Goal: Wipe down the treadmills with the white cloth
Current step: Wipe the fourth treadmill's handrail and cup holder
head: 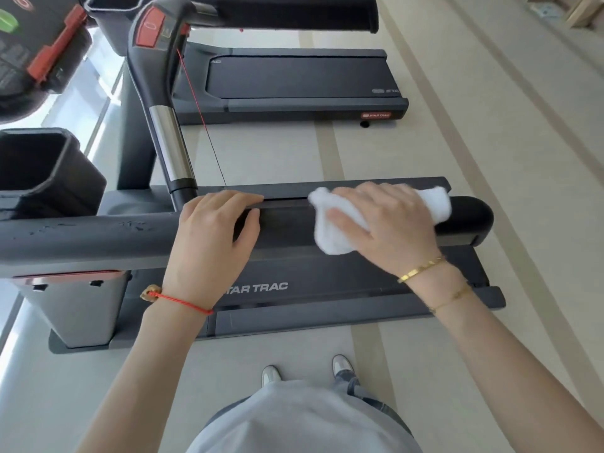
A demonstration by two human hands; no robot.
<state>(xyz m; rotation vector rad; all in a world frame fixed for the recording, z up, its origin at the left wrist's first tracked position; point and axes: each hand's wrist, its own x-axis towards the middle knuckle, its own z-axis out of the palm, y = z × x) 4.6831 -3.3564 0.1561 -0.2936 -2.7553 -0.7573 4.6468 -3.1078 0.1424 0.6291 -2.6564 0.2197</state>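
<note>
A person stands beside a dark treadmill (327, 289) and leans over its long side handrail (98, 237). The right hand (389, 223) lies flat on a white cloth (330, 237) and presses it onto the handrail, near the rail's rounded end. The right fingers are straight and a little spread. The cloth is bunched up; part of it sticks out past the fingertips and part shows beyond the far side of the hand. The thumb rests on top of the cloth.

The left hand (212, 237) rests on the same handrail, well apart from the cloth. Its fingers lie close together and bend over the far edge of the rail, and the thumb points toward the cloth. A red string bracelet (183, 304) is on the left wrist. Gold bracelets (421, 268) are on the right wrist.

Past the fingertips of the left hand, a shiny silver post (171, 148) goes up to a grip with a red button (150, 27). A thin red cord (196, 103) hangs down from it. A second treadmill (300, 80) stands farther away on the pale floor (425, 142). Below the hands, the person's two shoes (341, 366) stand on the floor.
</note>
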